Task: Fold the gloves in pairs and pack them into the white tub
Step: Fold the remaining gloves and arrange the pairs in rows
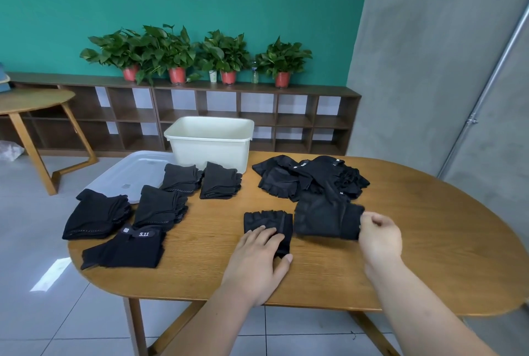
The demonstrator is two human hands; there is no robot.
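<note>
Head view: at lower centre the left hand (257,252) lies flat, fingers straight, pressing a black fingerless glove (266,221) onto the oval wooden table (443,241). Just right of it, the right hand (379,237) pinches the edge of a second glove (326,221) — matte knit. The rectangular white tub (210,141) — smooth plastic — stands at upper centre.

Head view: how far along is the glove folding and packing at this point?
Done: five folded stacks lie at the table's left. In hand: the left hand presses one fingerless glove flat while the right hand pinches the edge of a second glove beside it. Left: a loose heap behind them is unfolded, and no gloves show in the white tub.
</note>
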